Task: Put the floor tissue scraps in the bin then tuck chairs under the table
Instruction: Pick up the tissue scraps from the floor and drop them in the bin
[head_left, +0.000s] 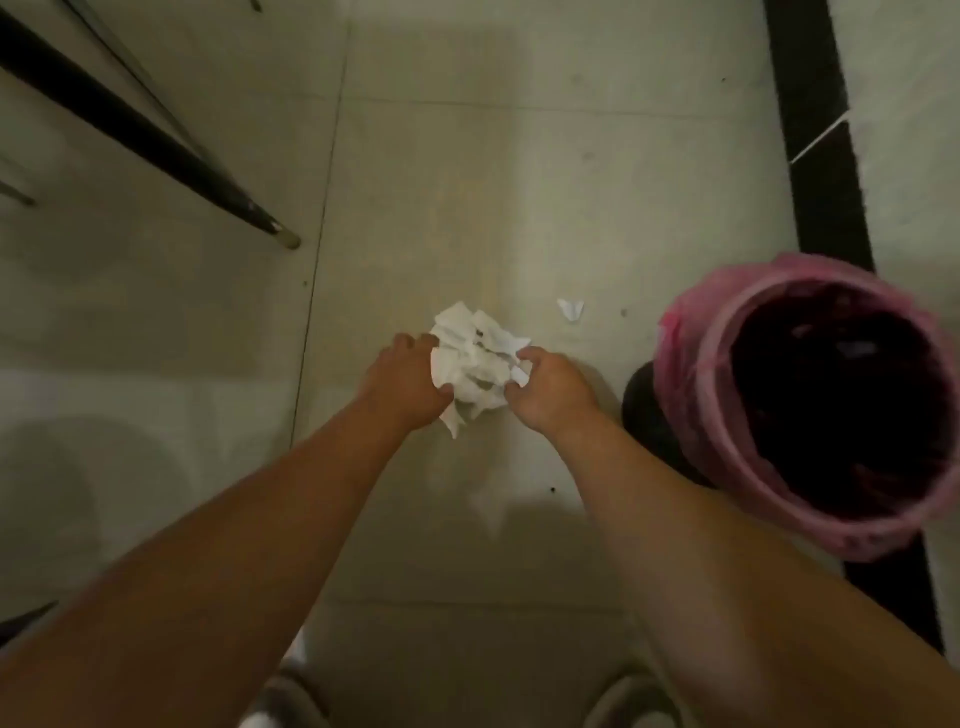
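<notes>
A crumpled bundle of white tissue scraps (475, 364) is held between both my hands, low over the pale tiled floor. My left hand (402, 382) grips its left side and my right hand (550, 392) grips its right side. One small white tissue scrap (570, 309) lies alone on the floor just beyond my right hand. The bin (691, 374), lined with a pink bag and dark inside, stands open on the floor to the right of my right hand. No chair seat or table top is in view.
A black slanted furniture leg (156, 143) with a pale foot cap comes down at the upper left. A black strip (815, 156) runs along the floor at the right, behind the bin. My shoes (291, 691) show at the bottom edge.
</notes>
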